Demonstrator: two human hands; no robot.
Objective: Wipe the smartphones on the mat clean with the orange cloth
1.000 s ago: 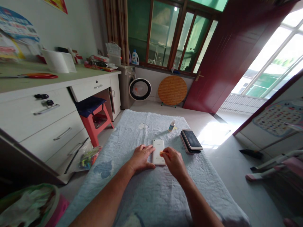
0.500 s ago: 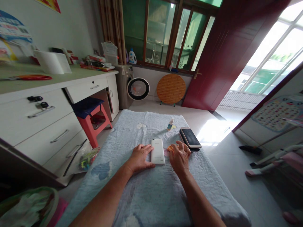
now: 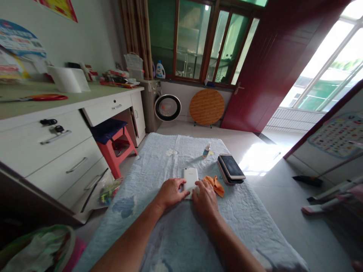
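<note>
A white smartphone (image 3: 191, 174) lies back side up on the blue quilted cover, its camera end pointing away from me. My left hand (image 3: 171, 193) grips its left edge, with the thumb near the lower end. From the other side, my right hand (image 3: 206, 197) has its fingers on the phone's right edge; its thumb is by the lower corner. Just beyond the right hand lies a crumpled orange cloth (image 3: 217, 186), held by neither hand. A small spray bottle (image 3: 207, 150) stands farther back. To the right, a dark-screened phone (image 3: 233, 166) rests on a stack of other flat devices.
The quilted cover (image 3: 159, 155) spreads over a low surface. On the left are a white desk (image 3: 70, 139) and a red stool (image 3: 126, 145). A washing machine (image 3: 150, 104) with its door open and a round wooden tabletop (image 3: 207, 107) stand at the back.
My right hand has let go of the orange cloth and moved left onto the phone's right edge. The cloth now lies on the cover. My left hand stays at the phone.
</note>
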